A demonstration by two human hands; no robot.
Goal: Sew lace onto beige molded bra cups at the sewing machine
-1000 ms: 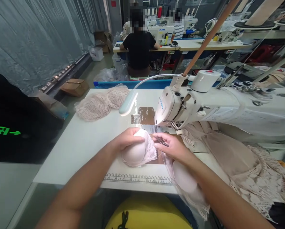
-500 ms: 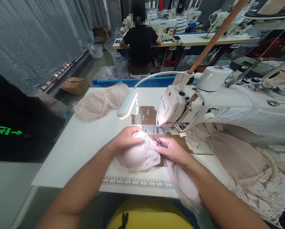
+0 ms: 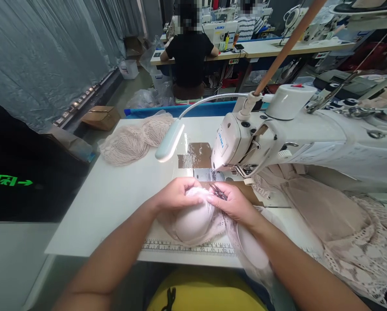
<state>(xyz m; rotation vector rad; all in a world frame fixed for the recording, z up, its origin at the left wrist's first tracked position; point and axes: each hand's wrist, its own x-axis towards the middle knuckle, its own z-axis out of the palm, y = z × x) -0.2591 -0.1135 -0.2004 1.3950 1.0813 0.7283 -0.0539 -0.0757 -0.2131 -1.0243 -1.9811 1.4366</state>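
A pale pink lace bra point(image 3: 193, 222) lies in front of the sewing machine, one moulded cup facing up. My left hand point(image 3: 177, 194) grips the top of that cup, thumb over its edge and fingers behind. My right hand point(image 3: 234, 203) is closed around small metal thread snips point(image 3: 218, 192), their tips pointing up and left. Its thumb and fingertips also meet the bra's upper edge beside my left thumb. The second cup point(image 3: 251, 248) hangs past the table's front edge under my right forearm. Whether the snips' blades are apart I cannot make out.
The sewing machine head point(image 3: 232, 142) stands just beyond my hands, a lamp point(image 3: 170, 141) bent to its left. Lace cups point(image 3: 128, 142) lie at the table's back left. Beige lace fabric point(image 3: 326, 211) is heaped at right. A printed ruler point(image 3: 187, 249) runs along the front edge. A person point(image 3: 189, 60) sits ahead.
The held cup has turned and come lower towards the front edge, showing more of its smooth side. My hands have drawn closer together, the snips still in my right hand.
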